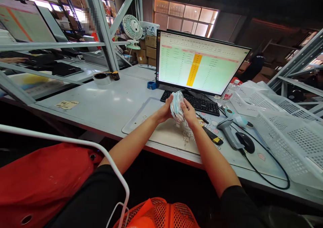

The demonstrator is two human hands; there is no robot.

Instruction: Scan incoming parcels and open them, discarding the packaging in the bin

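Between my hands, above the mat [164, 134] and just in front of the keyboard [202, 103], is a thick white and pale-blue bundle [177, 105] with layered edges. What it is made of I cannot make out. My left hand [165, 111] grips its left side, thumb near the top. On the right side my right hand [188, 113] holds it with thumb and fingers. A black pen [202, 118] and a black and yellow cutter-like tool [213, 136] lie right of my right hand.
A monitor [199, 63] showing a spreadsheet stands behind. To the right are a barcode scanner [230, 134], a black mouse [246, 142], a looping cable and white perforated baskets [290, 130]. Tape rolls [102, 79] lie at left. A white metal rail [75, 139] crosses the lower left.
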